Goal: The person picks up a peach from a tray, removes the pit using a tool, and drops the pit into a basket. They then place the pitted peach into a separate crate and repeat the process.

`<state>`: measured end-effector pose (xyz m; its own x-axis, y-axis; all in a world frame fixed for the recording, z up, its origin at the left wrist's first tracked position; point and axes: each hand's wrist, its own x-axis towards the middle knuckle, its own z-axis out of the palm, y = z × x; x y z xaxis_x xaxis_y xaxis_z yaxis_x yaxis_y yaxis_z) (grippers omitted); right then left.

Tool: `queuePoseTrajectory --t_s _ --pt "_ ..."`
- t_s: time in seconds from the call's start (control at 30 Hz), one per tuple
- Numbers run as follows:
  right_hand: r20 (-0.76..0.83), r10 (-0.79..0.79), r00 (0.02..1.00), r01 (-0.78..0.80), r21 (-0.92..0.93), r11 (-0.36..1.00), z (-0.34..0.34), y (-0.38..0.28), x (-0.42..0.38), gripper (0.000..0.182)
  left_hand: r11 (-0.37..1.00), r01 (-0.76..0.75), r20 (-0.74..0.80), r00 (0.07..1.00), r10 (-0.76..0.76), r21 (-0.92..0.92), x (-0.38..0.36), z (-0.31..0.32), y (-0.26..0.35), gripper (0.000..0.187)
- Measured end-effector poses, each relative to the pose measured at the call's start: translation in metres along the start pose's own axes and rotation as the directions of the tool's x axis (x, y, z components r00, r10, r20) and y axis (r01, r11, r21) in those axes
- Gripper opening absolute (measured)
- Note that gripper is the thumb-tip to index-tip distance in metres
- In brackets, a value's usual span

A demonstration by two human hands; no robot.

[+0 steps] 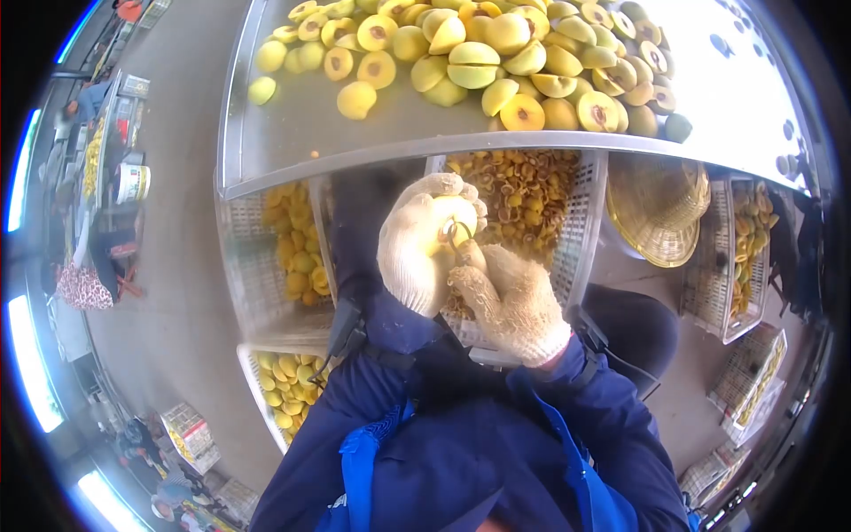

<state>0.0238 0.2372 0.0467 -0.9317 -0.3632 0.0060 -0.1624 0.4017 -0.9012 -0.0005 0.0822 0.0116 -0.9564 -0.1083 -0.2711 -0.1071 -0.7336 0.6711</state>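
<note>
My left hand (412, 246), in a pale knitted glove, is closed around a yellow fruit half (441, 215) with its cut side up. In a browner, stained glove, my right hand (519, 306) grips a small tool (459, 241) whose curved metal loop touches the middle of the fruit. Both hands are close together over a white crate (581, 213) of small orange-brown pieces (523, 191). Beyond them, a metal table (301, 146) bears a heap of halved yellow-green fruit (523, 58).
Crates of yellow fruit (306, 253) (288, 381) stand at the left. To the right are a woven basket (660, 213) and another fruit crate (722, 288). Further crates (191, 436) and people (93, 275) are at the far left.
</note>
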Motion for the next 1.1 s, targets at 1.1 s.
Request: queuePoseTrajectory --t_s 1.1 --pt "0.658 0.302 0.69 -0.695 0.719 0.021 0.001 0.029 -0.003 0.055 0.857 0.153 0.259 0.914 -0.312 0.492 0.022 0.005 0.027 0.041"
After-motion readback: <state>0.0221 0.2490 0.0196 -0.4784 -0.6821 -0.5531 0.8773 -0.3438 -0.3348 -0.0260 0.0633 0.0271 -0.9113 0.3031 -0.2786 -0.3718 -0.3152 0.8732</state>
